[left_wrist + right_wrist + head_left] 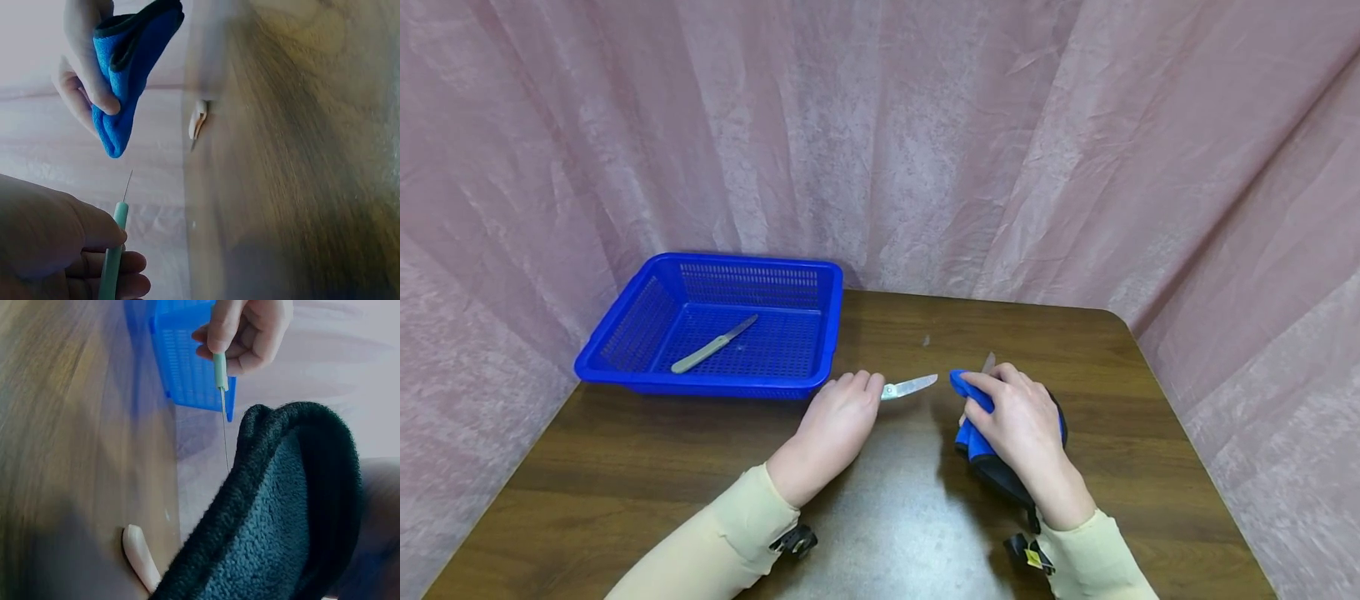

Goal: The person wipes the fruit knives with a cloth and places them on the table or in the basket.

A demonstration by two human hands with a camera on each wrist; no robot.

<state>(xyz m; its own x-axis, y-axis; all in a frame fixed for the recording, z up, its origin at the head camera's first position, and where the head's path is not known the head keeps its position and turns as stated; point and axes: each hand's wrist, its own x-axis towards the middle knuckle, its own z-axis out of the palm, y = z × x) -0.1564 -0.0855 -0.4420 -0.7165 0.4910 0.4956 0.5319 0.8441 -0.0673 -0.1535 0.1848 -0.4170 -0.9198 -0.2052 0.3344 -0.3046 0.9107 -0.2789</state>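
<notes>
My left hand (842, 412) grips a small knife by its pale green handle (112, 265), its blade (912, 386) pointing right. A folded blue cloth (980, 446) with black edging is held in my right hand (1021, 421). In the head view the blade tip stands a short way left of the cloth; the left wrist view shows a gap between them. A second knife (198, 120) with a pale handle lies on the table beyond the right hand, mostly hidden in the head view except for its blade (989, 362). The cloth blocks much of the right wrist view.
At the left back of the wooden table (895, 517) stands a blue plastic basket (700, 383). One knife (711, 346) with a pale handle lies inside it. A pink curtain (925, 150) hangs behind the table and along its sides.
</notes>
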